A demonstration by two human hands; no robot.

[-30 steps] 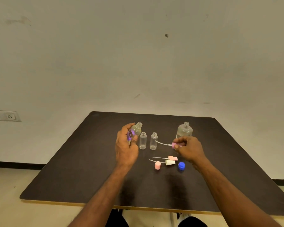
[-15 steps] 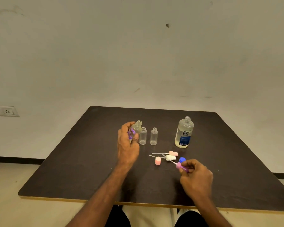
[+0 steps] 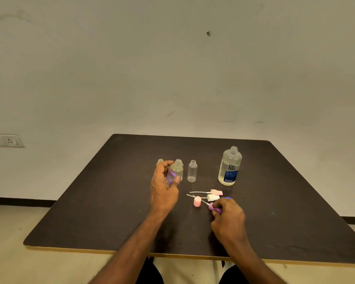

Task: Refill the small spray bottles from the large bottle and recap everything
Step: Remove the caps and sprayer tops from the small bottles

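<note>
The left hand (image 3: 164,185) is gripping a small clear spray bottle (image 3: 174,172) with a purple label, fingers curled round its body, just above the table (image 3: 90,201). It is looking light, thin-walled and slick, best held at mid-body. The right hand (image 3: 228,218) is pinching the purple spray cap (image 3: 214,208) low beside the other pump caps, near the uncapped large bottle (image 3: 230,167).

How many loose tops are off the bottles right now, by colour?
Pink: 2, the pink spray top and the pink cap
White: 1, the white spray top
Purple: 1, the purple spray top, pinched in the right hand
Blue: 1, the blue cap, partly hidden by that hand
Total: 5
</note>
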